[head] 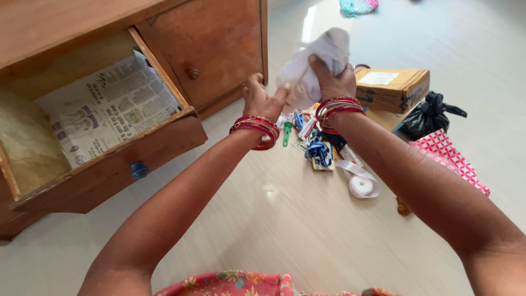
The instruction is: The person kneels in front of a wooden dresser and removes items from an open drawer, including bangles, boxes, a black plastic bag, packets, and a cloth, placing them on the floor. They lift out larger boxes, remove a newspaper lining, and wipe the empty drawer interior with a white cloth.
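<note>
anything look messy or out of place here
Yes. Small odds and ends, a white ribbon roll, a green clip and blue cord, lie scattered on the pale floor. The wooden drawer hangs open, holding only its newspaper lining.

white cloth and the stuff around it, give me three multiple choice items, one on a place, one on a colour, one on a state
1. Where is the roll of white ribbon?
A. in the drawer
B. on the floor
C. on the cardboard box

2. What colour is the knob on the open drawer?
A. blue
B. red
C. white

3. How is the white cloth held?
A. by the left hand alone
B. lying loose on the floor
C. by both hands

Answers:
1 B, the roll of white ribbon lies on the floor.
2 A, the knob on the open drawer is blue.
3 C, the left hand and right hand both grip the white cloth.
</note>
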